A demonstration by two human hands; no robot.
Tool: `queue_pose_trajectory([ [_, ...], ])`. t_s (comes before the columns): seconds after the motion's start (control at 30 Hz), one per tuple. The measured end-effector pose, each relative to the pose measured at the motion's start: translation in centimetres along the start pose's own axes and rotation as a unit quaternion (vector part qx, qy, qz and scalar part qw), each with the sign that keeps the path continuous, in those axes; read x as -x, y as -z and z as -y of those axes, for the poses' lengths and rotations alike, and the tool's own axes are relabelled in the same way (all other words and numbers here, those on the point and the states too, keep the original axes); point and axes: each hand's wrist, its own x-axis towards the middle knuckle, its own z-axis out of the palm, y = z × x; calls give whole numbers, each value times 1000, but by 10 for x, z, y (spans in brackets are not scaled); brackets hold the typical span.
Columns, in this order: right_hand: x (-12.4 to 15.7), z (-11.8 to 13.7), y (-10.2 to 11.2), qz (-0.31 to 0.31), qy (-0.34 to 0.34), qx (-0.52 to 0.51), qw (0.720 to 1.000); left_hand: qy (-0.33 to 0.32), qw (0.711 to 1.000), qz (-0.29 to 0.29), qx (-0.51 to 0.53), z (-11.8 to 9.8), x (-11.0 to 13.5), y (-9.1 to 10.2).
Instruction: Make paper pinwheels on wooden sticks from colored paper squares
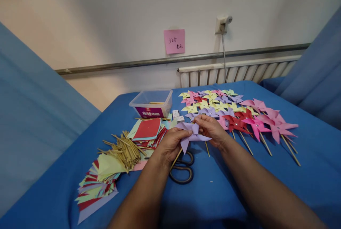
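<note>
A lavender paper pinwheel (192, 135) on a thin wooden stick (176, 159) is held up between both hands over the table. My left hand (173, 142) is closed on it, thumb pressed near the centre and the stick running down past the palm. With its fingertips, my right hand (210, 127) pinches the pinwheel's upper right side; the exact spot under the fingers is hidden. Below the left hand lie black-handled scissors (183, 174), their blades partly covered. Just beyond the right hand are finished red pinwheels (236, 124).
Many pinwheels, among them pink ones (278, 126), cover the table's right side. At left are a pile of sticks (126, 151), fanned coloured paper (93, 188) and a red-topped paper stack (147, 129). Behind stand a clear plastic box (167, 105) and small white boxes (176, 114).
</note>
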Motion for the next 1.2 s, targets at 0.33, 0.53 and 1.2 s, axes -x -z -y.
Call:
queue_pose_trajectory([
  [0.33,2,2,-2,-4,-47,-106,993,12,1000,6,14,-1,1,0],
  [0.53,2,-2,0,27,-27,-114,993,25,1000,-1,8,5,-3,7],
  [1.2,1,6,-2,-1,14,-122,992,35,999,-13,-22,1,0,3],
])
